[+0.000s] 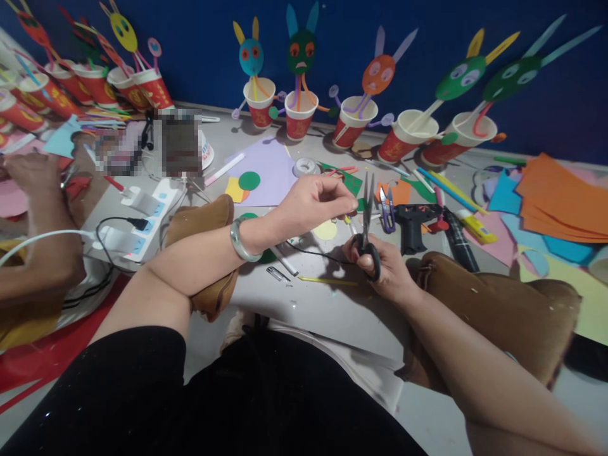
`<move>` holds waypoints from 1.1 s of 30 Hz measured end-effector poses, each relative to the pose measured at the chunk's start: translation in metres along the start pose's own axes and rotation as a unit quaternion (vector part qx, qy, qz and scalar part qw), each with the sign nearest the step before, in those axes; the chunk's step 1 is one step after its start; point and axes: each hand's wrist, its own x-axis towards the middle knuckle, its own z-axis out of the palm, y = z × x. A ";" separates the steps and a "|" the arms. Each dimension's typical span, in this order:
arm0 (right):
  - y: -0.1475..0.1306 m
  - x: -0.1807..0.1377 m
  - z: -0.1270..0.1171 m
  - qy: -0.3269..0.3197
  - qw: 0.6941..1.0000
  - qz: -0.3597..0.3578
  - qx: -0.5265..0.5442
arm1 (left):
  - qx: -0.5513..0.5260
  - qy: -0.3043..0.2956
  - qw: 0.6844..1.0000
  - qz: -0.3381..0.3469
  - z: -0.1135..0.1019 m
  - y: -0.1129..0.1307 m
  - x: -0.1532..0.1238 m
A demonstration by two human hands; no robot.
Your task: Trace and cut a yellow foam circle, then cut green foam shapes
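Observation:
My right hand grips a pair of scissors by the black handles, its blades pointing up and away from me. Left of the blades, my left hand is closed in a pinch, thumb against fingers. What it pinches, if anything, is too small to make out. Below it lie a pale yellow paper circle and a thin black cord. Just right of the scissors are purple thread snips and a black glue gun.
Red paper cups with paper-faced figures line the blue back wall. Orange paper sheets are stacked at right. Brown cushions lie near both forearms. At left are a power strip and another person's arm. A tape roll lies behind my left hand.

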 end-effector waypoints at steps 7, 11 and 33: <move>0.005 -0.001 0.000 0.009 1.000 -0.002 -0.002 | -0.008 0.000 1.000 0.010 -0.001 0.000 0.001; 0.007 -0.002 0.000 0.011 1.000 0.002 -0.002 | -0.006 0.001 1.000 0.012 -0.002 -0.001 0.001; 0.015 -0.001 0.003 0.062 0.985 0.034 0.158 | 0.000 -0.039 0.998 -0.047 -0.002 0.002 0.002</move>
